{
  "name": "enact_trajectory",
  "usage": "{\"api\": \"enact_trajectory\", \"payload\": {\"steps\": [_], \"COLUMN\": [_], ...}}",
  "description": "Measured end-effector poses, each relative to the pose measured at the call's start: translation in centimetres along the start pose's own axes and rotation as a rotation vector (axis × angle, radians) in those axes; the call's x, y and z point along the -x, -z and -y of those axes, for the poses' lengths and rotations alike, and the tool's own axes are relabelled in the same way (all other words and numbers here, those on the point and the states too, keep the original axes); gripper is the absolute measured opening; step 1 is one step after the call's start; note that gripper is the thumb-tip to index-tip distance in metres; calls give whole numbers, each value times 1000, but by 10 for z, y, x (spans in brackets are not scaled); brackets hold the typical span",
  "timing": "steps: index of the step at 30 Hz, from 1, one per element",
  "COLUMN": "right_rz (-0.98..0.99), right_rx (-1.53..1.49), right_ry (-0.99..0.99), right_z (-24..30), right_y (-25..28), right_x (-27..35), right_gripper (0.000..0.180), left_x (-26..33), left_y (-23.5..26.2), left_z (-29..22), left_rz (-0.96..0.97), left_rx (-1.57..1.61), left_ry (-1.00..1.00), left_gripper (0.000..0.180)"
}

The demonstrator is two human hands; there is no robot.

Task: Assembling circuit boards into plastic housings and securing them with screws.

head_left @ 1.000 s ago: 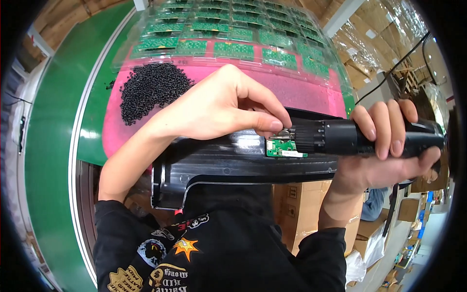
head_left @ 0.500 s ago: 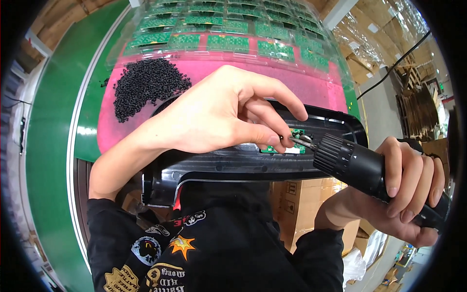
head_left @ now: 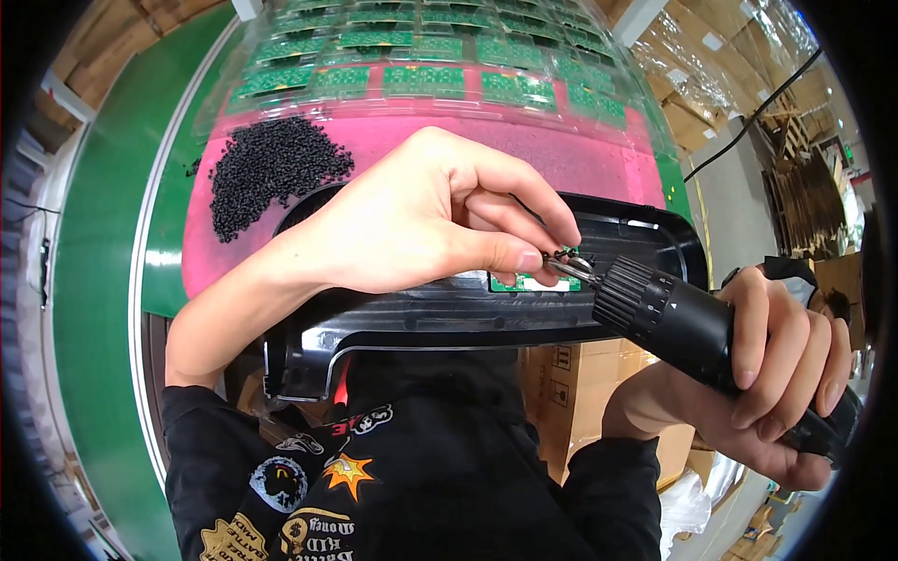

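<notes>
a pink mat (head_left: 599, 154) covers the green bench (head_left: 103, 280). on the mat, a heap of small black screws (head_left: 267, 173) lies left; beyond it, clear trays of green circuit boards (head_left: 421, 56); nearer, a black plastic housing (head_left: 449, 313).

Bright, even overhead light fills the scene; shadows are soft and short. Glare streaks the clear plastic trays (head_left: 421, 56) and glints off the glossy black housing (head_left: 449, 313). Fisheye distortion bends straight edges toward a dark circular vignette at the rim. The centre is sharp, while the background at the upper right appears slightly washed out.
</notes>
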State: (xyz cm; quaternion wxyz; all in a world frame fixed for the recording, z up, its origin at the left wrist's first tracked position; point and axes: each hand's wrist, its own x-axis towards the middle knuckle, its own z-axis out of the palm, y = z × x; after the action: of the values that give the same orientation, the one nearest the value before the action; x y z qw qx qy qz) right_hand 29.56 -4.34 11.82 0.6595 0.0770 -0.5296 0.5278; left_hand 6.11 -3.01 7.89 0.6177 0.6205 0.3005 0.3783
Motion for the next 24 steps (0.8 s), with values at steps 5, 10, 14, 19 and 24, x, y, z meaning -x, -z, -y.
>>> {"api": "enact_trajectory", "payload": {"steps": [5, 10, 14, 19, 24], "right_rz": [-3, 9, -21, 33, 24], "right_rx": [-27, -71, -52, -1, 170], "right_ry": [-7, -39, -48, -166, -183], "right_z": [-1, -2, -5, -9, 2], "right_y": [0, 2, 8, 14, 31], "right_x": [0, 3, 3, -1, -8], "right_gripper": [38, 38, 36, 36, 56], "left_x": [-1, -3, -6, -7, -16], "left_y": [-4, -7, -6, -10, -2], "left_z": [-1, -3, -5, 6, 14], "left_rz": [0, 53, 75, -16, -275], "left_rx": [56, 73, -465, -983, -1055], "left_ry": [62, 166, -90, -470, -571], "left_gripper": [25, 19, 18, 19, 18]}}
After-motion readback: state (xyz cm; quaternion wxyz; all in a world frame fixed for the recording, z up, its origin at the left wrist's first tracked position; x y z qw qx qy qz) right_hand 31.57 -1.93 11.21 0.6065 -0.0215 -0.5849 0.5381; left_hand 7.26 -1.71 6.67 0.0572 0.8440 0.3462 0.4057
